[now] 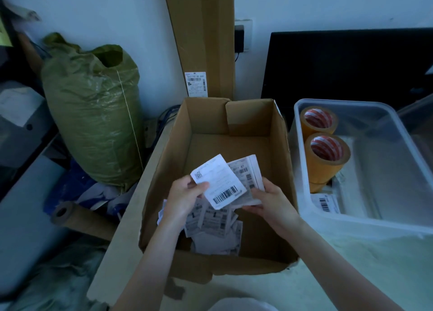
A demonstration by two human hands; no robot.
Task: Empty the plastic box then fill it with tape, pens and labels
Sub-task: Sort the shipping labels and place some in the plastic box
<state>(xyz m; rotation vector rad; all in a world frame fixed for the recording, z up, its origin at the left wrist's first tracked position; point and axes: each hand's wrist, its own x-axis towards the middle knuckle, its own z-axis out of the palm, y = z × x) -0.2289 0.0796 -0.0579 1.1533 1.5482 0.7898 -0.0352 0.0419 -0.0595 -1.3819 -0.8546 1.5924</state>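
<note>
An open cardboard box (pixel 278 160) stands in front of me with several loose white barcode labels (pixel 215 224) lying in its near half. Over the box, my left hand (pixel 185 193) pinches one white label (pixel 219 181) by its left edge. My right hand (pixel 269 200) grips a small stack of labels (pixel 248 177) just behind that label. To the right sits the clear plastic box (pixel 351 217). It holds two upright rolls of yellow-brown tape (pixel 326 160) with red cores at its left side, and a label (pixel 324 203) on its floor.
A stuffed green woven sack (pixel 93 123) stands at the left by the wall. A tall cardboard carton (pixel 203 36) leans behind the box. A black screen (pixel 351 64) stands at the back right. A cardboard tube (pixel 70 214) and clutter lie lower left.
</note>
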